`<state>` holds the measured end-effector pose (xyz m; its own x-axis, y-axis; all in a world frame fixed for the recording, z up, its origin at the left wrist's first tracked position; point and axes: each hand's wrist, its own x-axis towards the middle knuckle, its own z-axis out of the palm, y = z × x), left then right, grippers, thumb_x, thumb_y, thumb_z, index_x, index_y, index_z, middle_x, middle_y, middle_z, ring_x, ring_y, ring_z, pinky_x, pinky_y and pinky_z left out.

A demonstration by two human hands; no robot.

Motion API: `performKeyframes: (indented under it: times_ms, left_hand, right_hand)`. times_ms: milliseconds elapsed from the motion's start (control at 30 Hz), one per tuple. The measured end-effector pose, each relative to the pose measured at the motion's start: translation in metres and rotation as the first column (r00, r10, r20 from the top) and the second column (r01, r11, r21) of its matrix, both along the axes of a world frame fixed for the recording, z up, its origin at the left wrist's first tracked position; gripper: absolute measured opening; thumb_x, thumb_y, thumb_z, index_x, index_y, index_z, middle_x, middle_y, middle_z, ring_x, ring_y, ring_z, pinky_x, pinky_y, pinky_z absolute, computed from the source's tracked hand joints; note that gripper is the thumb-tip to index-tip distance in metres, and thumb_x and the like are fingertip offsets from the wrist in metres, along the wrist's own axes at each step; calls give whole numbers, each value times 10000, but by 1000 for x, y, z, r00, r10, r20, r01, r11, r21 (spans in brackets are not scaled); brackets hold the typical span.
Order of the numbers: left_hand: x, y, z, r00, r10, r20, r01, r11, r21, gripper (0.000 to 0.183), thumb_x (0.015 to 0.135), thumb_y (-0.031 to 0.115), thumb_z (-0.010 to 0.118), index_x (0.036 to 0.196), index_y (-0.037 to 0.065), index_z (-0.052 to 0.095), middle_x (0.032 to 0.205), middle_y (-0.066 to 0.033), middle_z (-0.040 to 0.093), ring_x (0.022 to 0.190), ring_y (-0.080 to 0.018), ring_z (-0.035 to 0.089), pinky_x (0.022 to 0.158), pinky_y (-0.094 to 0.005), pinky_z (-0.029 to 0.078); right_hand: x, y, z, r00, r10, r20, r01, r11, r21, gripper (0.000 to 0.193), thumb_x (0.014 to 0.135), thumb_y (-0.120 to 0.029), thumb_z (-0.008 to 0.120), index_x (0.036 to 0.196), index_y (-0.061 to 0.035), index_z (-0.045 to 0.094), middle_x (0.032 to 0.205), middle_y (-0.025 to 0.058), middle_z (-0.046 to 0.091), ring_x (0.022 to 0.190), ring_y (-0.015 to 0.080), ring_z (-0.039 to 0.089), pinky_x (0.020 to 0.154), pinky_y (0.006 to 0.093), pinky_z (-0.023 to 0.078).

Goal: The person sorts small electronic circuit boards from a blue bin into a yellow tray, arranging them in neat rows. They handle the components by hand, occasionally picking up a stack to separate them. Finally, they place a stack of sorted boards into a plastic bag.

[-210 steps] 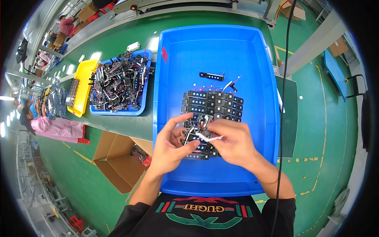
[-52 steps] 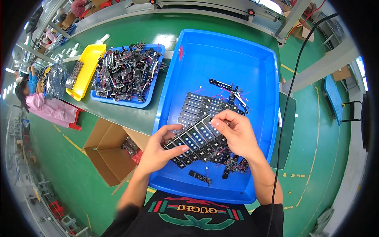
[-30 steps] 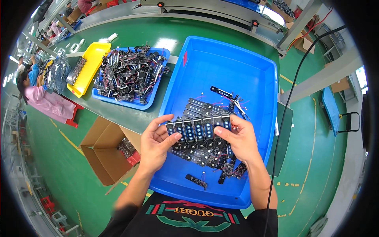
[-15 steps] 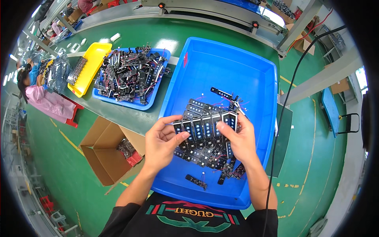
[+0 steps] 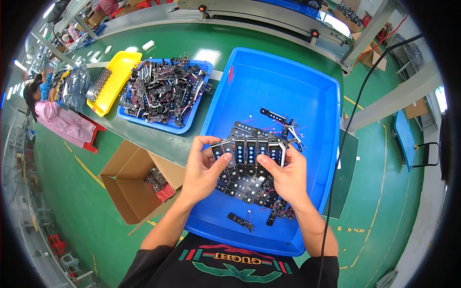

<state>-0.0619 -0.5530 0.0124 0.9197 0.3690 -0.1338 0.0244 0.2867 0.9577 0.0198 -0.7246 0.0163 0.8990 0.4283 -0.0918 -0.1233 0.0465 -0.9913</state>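
A side-by-side row of small black electronic modules (image 5: 251,152), with bluish-white marks on their faces, is held between both hands over a large blue tray (image 5: 283,72). My left hand (image 5: 205,170) grips the row's left end, its thumb pressed on the faces. At the other end, my right hand (image 5: 290,176) closes round the modules, thumb on the front. Beneath and behind them lie more such modules (image 5: 240,188), several with thin red wires. One loose module (image 5: 239,221) rests near the tray's front, and another (image 5: 272,115) lies beyond the hands.
Left of the large tray, a smaller blue tray (image 5: 178,126) is heaped with modules. Beside it sits a yellow tray (image 5: 115,86). An open cardboard box (image 5: 126,192) stands lower left. A black cable (image 5: 346,129) hangs at the right. Someone in pink (image 5: 62,122) sits far left.
The held row has turned from slanting to more upright and slightly fanned, its left modules tipping apart. Both thumbs have shifted a little across the faces. The whole view has moved slightly.
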Motion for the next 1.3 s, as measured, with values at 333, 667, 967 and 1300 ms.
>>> performKeyframes:
  times_ms: [333, 667, 967, 1300]
  left_hand:
    - [1, -22, -13, 994, 108, 27, -108, 884, 455, 453, 781, -64, 738, 1032, 50, 378, 881, -93, 641, 738, -111, 651, 619, -210, 540]
    - [0, -14, 1, 997, -27, 74, 8, 972, 235, 355, 825, -18, 712, 1049, 49, 445, 884, -28, 610, 733, -46, 581, 608, -179, 470]
    - [2, -24, 8, 999, 11, 47, -11, 1000, -8, 257, 886, 9, 638, 1091, 30, 485, 921, -11, 580, 793, -59, 553, 693, -193, 455]
    - [1, -18, 11, 998, -59, 7, 58, 996, 74, 488, 855, -49, 647, 1319, 7, 508, 952, -21, 591, 881, -79, 578, 790, -229, 468]
  right_hand:
    - [-15, 6, -12, 803, -31, 595, 223, 941, -252, 220, 782, -124, 784, 872, 3, 629, 679, 51, 645, 601, 60, 562, 506, 254, 435]
    - [-9, 4, 4, 999, 22, 46, -21, 999, -31, 330, 787, -86, 781, 1023, 26, 580, 826, 64, 675, 768, 78, 619, 654, 253, 494]
    - [-14, 6, 0, 993, -91, 79, 92, 996, -10, 346, 795, -20, 743, 1074, -3, 540, 902, 52, 669, 804, 96, 625, 690, 254, 509]
    - [-11, 7, -5, 998, 29, -50, -20, 987, 159, 513, 750, 44, 753, 1176, -20, 475, 1049, 46, 620, 946, 117, 618, 816, 279, 517]
